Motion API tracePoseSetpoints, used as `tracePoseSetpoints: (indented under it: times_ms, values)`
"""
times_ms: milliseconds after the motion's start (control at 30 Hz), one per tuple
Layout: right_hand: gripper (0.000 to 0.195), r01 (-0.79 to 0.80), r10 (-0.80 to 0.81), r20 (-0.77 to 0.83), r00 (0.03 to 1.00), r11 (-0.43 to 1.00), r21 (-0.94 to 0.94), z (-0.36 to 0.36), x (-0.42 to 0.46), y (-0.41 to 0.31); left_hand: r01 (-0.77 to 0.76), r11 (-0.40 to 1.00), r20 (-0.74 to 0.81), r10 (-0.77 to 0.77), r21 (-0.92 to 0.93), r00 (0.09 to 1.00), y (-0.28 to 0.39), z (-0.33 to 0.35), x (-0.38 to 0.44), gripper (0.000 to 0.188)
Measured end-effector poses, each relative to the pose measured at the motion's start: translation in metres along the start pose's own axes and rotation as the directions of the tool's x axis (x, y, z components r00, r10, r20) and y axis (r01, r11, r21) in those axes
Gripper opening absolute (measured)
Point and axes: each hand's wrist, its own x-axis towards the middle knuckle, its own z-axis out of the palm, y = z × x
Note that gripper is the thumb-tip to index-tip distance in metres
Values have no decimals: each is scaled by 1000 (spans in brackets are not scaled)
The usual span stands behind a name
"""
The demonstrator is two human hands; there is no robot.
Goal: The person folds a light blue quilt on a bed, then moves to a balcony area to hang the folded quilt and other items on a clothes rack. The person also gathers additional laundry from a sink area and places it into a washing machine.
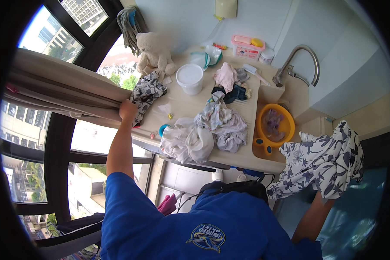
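At the counter's left end, my left hand (128,110) grips the edge of a beige curtain (94,100). Right beside it lies a crumpled black-and-white patterned cloth (148,92). On the other side, my right arm holds up a white garment (321,159) printed with dark flowers and leaves. That cloth covers my right hand, so its fingers are hidden. White clothes (188,139) and a pale printed garment (217,112) are heaped on the counter between my arms. An orange basin (292,125) with purple items in water sits in the sink (276,156).
A white lidded bucket (190,79) and a plush bear (152,52) stand at the back left. Beyond the clothes are a scrub brush (256,74), a pink soap box (247,52) and a white jar (266,56). A curved metal faucet (312,55) rises behind the sink. Windows (52,35) line the left.
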Motion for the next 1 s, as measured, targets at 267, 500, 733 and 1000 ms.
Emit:
tracePoseSetpoints:
  times_ms: [267,500,733,1000]
  values:
    - [47,-38,39,26,999,999,-32,-14,-9,-1,-290,46,-292,-34,-956,956,58,-130,30,9]
    - [48,-116,124,332,935,992,-45,59,7,21,-445,-346,-477,8,-826,879,139,-282,-90,13]
    - [48,-165,216,664,716,976,-140,149,-2,28,-77,-670,-511,481,-738,712,257,-311,-280,18]
    - [48,-310,572,699,429,820,-482,34,-48,47,-744,-328,-777,495,-582,390,335,-235,-477,45]
